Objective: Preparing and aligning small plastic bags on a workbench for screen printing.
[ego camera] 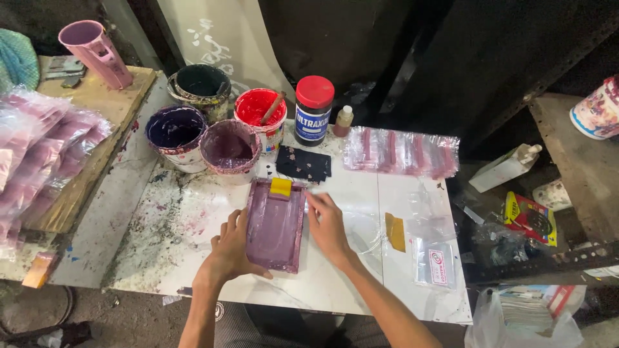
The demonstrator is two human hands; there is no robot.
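A small rectangular printing screen [276, 225] coated in purple ink lies on the white, ink-stained table [161, 225]. A yellow squeegee [281, 187] rests at its far end. My left hand [231, 248] grips the screen's left edge near the close corner. My right hand [327, 225] lies against the screen's right edge, fingers pointing away from me, pressing on a clear plastic bag [361, 229] beside the screen. Neither hand touches the squeegee.
Ink tubs stand at the back: dark purple [175, 131], mauve [229, 147], red with a stick [260, 113], dark green [201, 85]. A red-lidded jar [314, 109], small bottle [343, 121], dark cloth [303, 164], stacked pink-printed bags [401, 152], a yellow scraper [395, 232], a printed bag [437, 264].
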